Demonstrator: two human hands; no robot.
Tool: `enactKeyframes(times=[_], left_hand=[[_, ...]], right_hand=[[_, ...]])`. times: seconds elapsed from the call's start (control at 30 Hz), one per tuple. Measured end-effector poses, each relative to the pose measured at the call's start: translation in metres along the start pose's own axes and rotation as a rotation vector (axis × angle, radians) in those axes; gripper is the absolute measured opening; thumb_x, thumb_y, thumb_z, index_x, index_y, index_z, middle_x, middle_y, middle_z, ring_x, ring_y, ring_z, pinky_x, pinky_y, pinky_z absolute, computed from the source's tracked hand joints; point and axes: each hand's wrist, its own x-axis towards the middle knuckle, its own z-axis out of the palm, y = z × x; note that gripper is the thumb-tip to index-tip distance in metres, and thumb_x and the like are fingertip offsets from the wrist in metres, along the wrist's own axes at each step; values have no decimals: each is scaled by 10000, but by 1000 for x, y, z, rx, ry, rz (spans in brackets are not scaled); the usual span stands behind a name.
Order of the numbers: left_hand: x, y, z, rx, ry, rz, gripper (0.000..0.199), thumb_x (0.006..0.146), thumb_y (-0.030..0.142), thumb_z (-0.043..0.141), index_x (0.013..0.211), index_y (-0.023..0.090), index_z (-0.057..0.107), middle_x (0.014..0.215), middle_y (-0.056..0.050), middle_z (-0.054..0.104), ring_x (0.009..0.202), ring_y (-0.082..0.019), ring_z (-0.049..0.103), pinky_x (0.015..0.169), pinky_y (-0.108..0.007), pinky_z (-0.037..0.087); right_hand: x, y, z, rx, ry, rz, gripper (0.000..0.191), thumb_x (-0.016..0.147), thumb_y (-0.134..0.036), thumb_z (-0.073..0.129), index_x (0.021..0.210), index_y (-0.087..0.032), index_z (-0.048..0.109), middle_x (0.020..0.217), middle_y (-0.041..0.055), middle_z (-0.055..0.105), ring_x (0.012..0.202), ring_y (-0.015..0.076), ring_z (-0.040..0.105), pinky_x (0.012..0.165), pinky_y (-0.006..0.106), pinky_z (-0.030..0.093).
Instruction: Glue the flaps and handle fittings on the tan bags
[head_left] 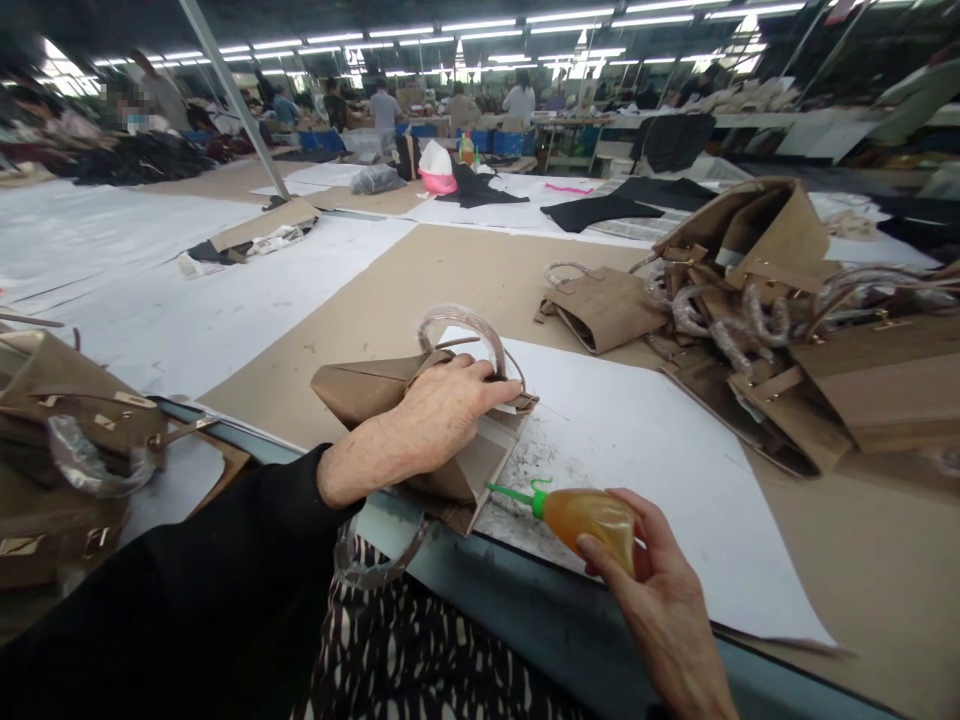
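Observation:
A brown handbag (367,385) lies on its side at the table's front edge, its plastic-wrapped handle (469,318) standing up at the back. My left hand (442,405) is closed over the upper side of the bag, near the handle's base; its fingertips are partly hidden. In my right hand (660,580) is a squeeze bottle (589,518) of amber liquid with a green nozzle. The nozzle's tip points left at the bag's edge, touching it or very close. A second wrapped handle (379,570) hangs over the table edge.
White paper (645,430) with dark smudges lies under the bag. Several brown handbags are heaped on the right (750,330), and more stand at the left (67,430). A metal pole (232,95) rises behind; people work farther back.

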Motion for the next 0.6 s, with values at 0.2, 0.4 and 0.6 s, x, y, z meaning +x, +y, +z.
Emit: enactKeyframes(times=[0.2, 0.4, 0.6], left_hand=[[8, -4, -4, -37, -15, 19, 470, 809, 27, 434, 1192, 247, 595, 994, -64, 632, 947, -231, 578, 758, -327, 465], [16, -9, -4, -53, 13, 13, 378, 851, 71, 432, 1140, 226, 622, 966, -74, 653, 917, -222, 596, 741, -310, 461], [26, -17, -13, -106, -6, 34, 348, 809, 85, 477, 1068, 236, 652, 935, -66, 689, 887, -231, 638, 713, -310, 472]], right_hand=[[21, 0, 3, -254, 71, -350, 438, 815, -493, 702, 1155, -252, 568, 1073, 57, 634, 919, 267, 619, 839, 399, 500], [38, 3, 9, -473, 71, -710, 346, 900, -268, 585, 1239, -271, 513, 1107, 74, 576, 977, 259, 599, 789, 374, 534], [31, 5, 8, -548, 97, -746, 440, 836, -120, 444, 1186, -311, 628, 1261, 97, 538, 1101, 347, 568, 780, 489, 558]])
